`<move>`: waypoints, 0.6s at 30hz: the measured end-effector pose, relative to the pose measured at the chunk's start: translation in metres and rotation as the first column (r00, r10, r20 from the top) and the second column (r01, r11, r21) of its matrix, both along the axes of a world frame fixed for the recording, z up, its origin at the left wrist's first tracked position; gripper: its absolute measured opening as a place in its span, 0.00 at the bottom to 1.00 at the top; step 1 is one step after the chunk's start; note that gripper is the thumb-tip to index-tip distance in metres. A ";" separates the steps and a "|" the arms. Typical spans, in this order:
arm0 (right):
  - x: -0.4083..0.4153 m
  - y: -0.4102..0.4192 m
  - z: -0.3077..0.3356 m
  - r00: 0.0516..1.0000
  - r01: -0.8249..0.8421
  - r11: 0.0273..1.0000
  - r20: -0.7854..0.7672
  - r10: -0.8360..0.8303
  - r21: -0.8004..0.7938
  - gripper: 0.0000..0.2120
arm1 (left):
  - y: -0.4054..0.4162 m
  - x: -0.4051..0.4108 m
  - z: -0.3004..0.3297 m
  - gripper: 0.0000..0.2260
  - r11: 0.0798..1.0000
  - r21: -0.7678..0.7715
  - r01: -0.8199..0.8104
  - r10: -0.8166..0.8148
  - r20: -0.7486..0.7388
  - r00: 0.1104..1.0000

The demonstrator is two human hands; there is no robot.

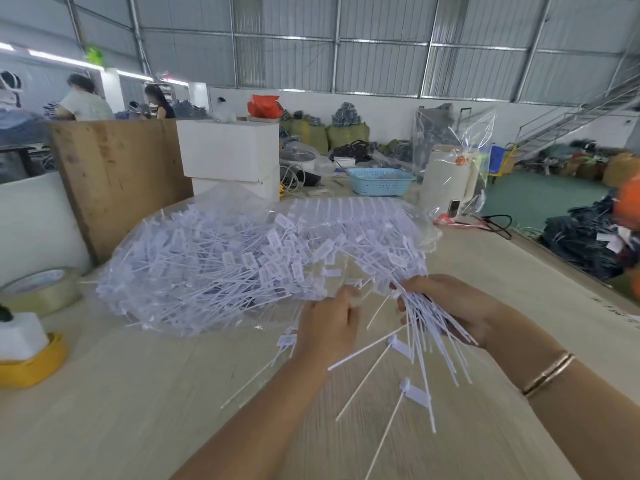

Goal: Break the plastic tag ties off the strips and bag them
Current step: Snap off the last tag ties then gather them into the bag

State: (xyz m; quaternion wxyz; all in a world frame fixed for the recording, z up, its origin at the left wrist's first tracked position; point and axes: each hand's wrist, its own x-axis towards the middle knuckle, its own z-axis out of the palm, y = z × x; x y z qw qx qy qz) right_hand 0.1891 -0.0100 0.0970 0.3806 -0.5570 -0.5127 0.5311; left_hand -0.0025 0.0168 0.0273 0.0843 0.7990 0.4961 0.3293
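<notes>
While the clear bag [194, 258] on the far-left part of the surface [138, 393] already bulges with loose white ties, the job looks well along but not finished, judging by what is in hand. The right hand [450, 306] has its grip curled round a bundle of ties [420, 327], heads up by the fingers, tails fanning down and toward the near edge, so the long axis runs far-to-near with a slight rightward splay. The left hand [329, 327] sits just left of the bundle, fingers bent at the tie heads; whether that grip pinches a tie or only touches, I cannot tell. Unbroken strips [363, 216] lie in rows at the far-right end of the bag, left to do. A few stray ties [408, 393] lie on the near surface, pointing near-left, not yet bagged. A tape roll [41, 289] sits far left.
</notes>
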 end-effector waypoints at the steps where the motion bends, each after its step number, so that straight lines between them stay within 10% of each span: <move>1: 0.002 -0.001 0.002 1.000 0.015 1.000 -0.006 -0.015 0.003 0.09 | 0.001 -0.001 0.000 0.11 0.999 0.037 -0.006 0.009 -0.059 0.998; 8: 0.035 -0.007 0.024 0.984 0.177 0.979 -0.023 -0.175 0.099 0.10 | 0.005 -0.010 -0.012 0.13 0.992 0.063 -0.106 0.111 -0.092 0.990; 13: 0.039 -0.011 0.039 0.976 0.185 0.979 -0.133 -0.172 0.092 0.11 | 0.000 -0.002 -0.009 0.17 0.991 0.050 -0.122 0.132 -0.429 0.894; 18: 0.010 -0.008 0.025 0.994 0.106 0.990 0.003 -0.107 0.088 0.10 | -0.018 -0.032 0.030 0.13 0.953 0.285 -0.106 0.134 -0.080 0.988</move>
